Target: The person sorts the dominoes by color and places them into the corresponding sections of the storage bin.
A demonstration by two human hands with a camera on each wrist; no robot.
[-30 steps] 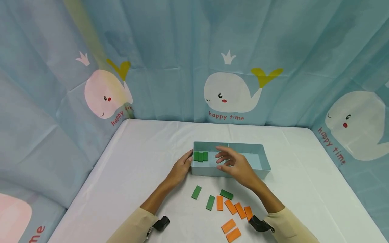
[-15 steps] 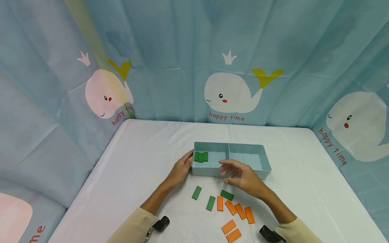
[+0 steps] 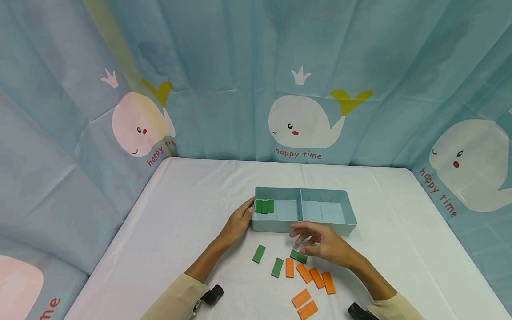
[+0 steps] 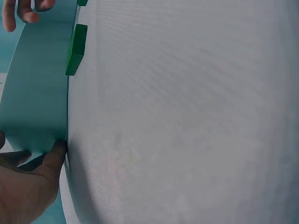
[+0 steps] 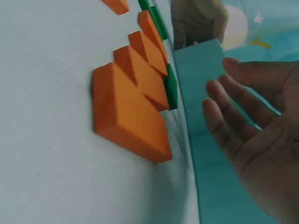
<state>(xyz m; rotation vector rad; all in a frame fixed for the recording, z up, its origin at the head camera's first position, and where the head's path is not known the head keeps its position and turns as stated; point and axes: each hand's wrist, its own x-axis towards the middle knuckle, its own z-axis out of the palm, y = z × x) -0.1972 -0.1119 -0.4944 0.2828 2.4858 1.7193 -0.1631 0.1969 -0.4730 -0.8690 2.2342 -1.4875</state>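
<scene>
The right hand (image 3: 328,243) has drawn back from inside the two-compartment blue box (image 3: 274,226), where it hung a second ago, and now hovers just outside the near wall; the left hand (image 3: 236,222) stays put.

Below the right hand's thumb, a green tile (image 3: 298,257) lies askew on the white bench (image 3: 192,200), between the box and a row of orange tiles (image 3: 290,268). The right grip is empty, its thumb parted from loosely bent fingers. Lifting the tile, apparently the step in hand, calls for a thumb-and-forefinger pinch across its long edges and a straight lift, so the orange neighbours are not nudged. Light, steady pressure from the left should keep the box from sliding.

The right forearm slants in from the lower right, fingertips pointing left; the left reaches up from the lower left, fingers and thumb against the box's outer end, not wrapped round it.
</scene>
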